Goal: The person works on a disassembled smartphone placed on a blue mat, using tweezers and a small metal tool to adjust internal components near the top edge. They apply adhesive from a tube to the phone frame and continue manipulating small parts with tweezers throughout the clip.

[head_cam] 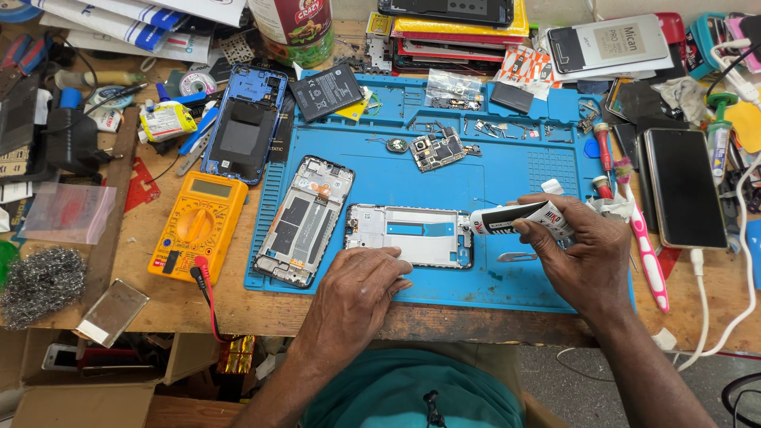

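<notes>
I judge glue application in hand: the phone frame (410, 236) lies mid-mat, my left hand (357, 297) pressing its lower edge, fingers together. My right hand (583, 254) pinches one adhesive tube (519, 218), nozzle at the frame's right end. Next calls for a steady bead. Counted: two bare frames on the blue mat (507, 166), one yellow multimeter (196, 226).

Bare blue mat (507, 170) is lying open between the circuit board (437, 149) above and the silver phone frame (410, 235) below, while a second frame (303, 219) and yellow multimeter (197, 225) are crowding the left and a pink toothbrush (646, 246) is blocking the right edge.
</notes>
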